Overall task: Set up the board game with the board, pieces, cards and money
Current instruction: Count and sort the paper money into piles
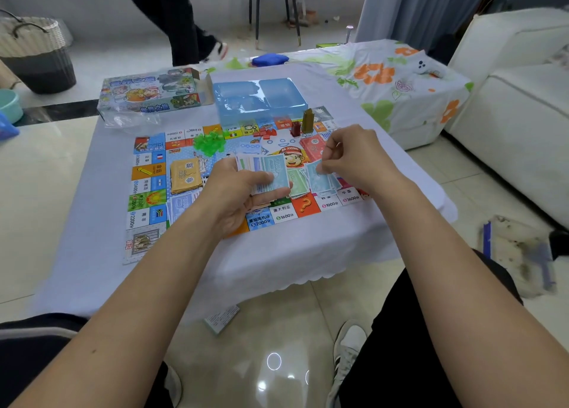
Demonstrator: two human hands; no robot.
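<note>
White-clothed table [277,253]; left hand [237,189] grips fanned pastel banknotes [271,170]; right hand [354,155] fingers pinch one.

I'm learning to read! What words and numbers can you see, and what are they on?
"DA XIONG": cap drawn mid board
"1000": top note in left hand
"2000": note on board
"1600", "3600", "2200": near edge squares
Box title and small Chinese labels: too blurred.

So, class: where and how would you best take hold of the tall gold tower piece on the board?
Pinch the gold tower by its slim upper shaft, from above: it stands upright, and the red piece stands close beside its base.
</note>
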